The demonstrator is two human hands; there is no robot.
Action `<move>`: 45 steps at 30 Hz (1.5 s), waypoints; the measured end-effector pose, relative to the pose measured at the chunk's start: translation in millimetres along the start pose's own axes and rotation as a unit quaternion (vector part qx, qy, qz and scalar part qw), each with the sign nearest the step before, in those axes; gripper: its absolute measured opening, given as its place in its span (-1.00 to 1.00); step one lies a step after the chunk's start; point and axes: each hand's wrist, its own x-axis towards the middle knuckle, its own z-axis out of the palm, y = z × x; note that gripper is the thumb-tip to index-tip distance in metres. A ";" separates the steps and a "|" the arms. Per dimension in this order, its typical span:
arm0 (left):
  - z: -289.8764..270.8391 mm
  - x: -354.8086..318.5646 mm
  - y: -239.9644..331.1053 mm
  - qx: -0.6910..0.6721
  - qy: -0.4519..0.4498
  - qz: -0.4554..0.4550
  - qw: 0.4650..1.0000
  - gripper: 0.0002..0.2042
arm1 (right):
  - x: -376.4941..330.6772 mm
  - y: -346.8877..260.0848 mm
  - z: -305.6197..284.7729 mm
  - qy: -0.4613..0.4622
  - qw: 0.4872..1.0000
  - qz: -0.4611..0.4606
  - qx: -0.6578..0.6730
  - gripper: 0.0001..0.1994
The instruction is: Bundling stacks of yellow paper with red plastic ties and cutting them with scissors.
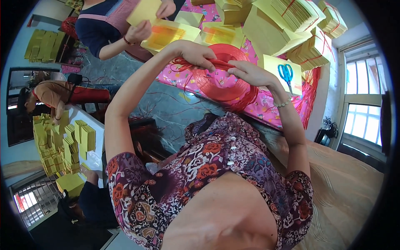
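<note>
Red plastic string runs in a bundle between my two hands, above a pink patterned table cover. My left hand is closed round one end of the bundle, thumb pressed against the fingers. The other end is gripped by my right hand, its fingertips pinched together. Below the hands lies a large flat coil of the same red string, partly hidden by them. Blue-handled scissors rest on a yellow paper stack just right of my right hand.
Tied stacks of yellow paper stand at the far right. Across the table a person holds a yellow sheet. Two more people work at the left by a white table with yellow bundles. Loose red strings hang at the table's right edge.
</note>
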 end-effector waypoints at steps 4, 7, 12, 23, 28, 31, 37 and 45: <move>-14.5 -15.3 -24.4 -0.031 0.028 -0.044 0.998 -0.75 | -3.2 14.9 1.3 0.099 0.995 -0.008 0.004 -0.71; -30.2 -29.5 -6.7 -0.014 0.098 -0.089 0.991 -0.75 | 4.9 43.2 2.9 0.157 0.987 -0.008 0.032 -0.72; -38.2 -24.0 11.2 0.031 0.199 -0.038 0.979 -0.72 | 45.4 61.3 29.6 0.259 0.951 -0.046 0.161 -0.75; -45.5 -16.7 74.4 0.006 0.196 -0.058 0.979 -0.58 | 65.5 32.3 73.7 0.202 0.870 -0.093 0.441 -0.76; -54.9 -25.4 30.9 0.021 0.145 -0.049 0.988 -0.66 | 13.5 21.6 32.8 0.105 0.930 -0.004 0.352 -0.77; -51.2 -22.3 28.5 -0.005 0.107 -0.058 0.993 -0.68 | -6.5 28.8 16.6 0.092 0.950 0.032 0.297 -0.78; -50.8 -20.6 18.6 -0.069 0.089 0.014 0.994 -0.67 | -27.7 32.8 5.7 0.078 0.923 0.051 0.373 -0.78; -0.8 13.8 -21.0 -0.265 0.298 0.259 0.880 -0.29 | -61.3 -8.3 -16.2 0.354 0.818 -0.041 0.451 -0.78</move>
